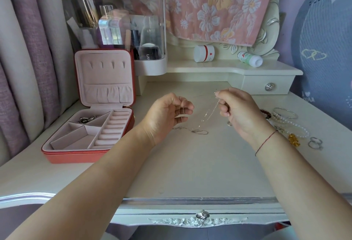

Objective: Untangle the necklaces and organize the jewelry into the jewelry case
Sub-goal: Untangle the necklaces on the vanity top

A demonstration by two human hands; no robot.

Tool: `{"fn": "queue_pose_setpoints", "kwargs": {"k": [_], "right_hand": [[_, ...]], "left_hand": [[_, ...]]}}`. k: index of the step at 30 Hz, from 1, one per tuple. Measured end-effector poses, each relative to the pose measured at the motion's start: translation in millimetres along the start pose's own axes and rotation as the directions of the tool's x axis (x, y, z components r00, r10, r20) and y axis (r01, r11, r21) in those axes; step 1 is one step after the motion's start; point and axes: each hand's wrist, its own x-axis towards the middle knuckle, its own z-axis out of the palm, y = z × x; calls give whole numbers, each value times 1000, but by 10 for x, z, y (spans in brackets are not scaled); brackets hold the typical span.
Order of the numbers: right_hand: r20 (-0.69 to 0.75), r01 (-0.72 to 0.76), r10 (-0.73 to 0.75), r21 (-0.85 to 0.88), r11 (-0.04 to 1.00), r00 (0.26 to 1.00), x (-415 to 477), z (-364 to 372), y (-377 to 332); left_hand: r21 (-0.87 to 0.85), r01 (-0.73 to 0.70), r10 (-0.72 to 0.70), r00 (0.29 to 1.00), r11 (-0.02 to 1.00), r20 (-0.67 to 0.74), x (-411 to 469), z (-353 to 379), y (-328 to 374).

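Note:
Thin silver necklaces [206,115] hang tangled between my two hands above the white dressing table [190,163]. My left hand [163,115] pinches one fine chain with curled fingers. My right hand [238,110] pinches another chain at its top, and that chain runs down to a knot of links [198,131] lying on the table. The red jewelry case [99,110] stands open at the left, with pink lining. A few silver pieces [88,119] lie in its back compartment.
To the right of my right hand lie bangles [285,115], a clear bead bracelet [299,129], a gold piece [294,140] and silver rings [315,142]. A clear cosmetics box [118,28] stands behind the case. Two jars [203,53] sit on the raised shelf.

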Motion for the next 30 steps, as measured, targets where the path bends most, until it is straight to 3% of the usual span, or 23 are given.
{"fn": "queue_pose_setpoints", "kwargs": {"k": [4,6,15,26,30], "right_hand": [[28,-34,28,269,963,999,-7,8,-41],[66,-30,10,322,946,998,-24,21,-51],[118,41,-74,260,965,990,-37,25,-39],[196,-158,67,495,854,978,-73,-6,-129],[239,-163,66,413,896,969,-63,-34,-119]], "left_hand": [[98,19,-22,999,995,25,5,12,-19],[132,27,-30,999,991,23,6,15,-23],[177,31,-32,999,984,0,3,38,-32],[44,36,-34,998,998,-47,31,33,-18],[-61,38,-44,994,997,-101,43,20,0]]}}
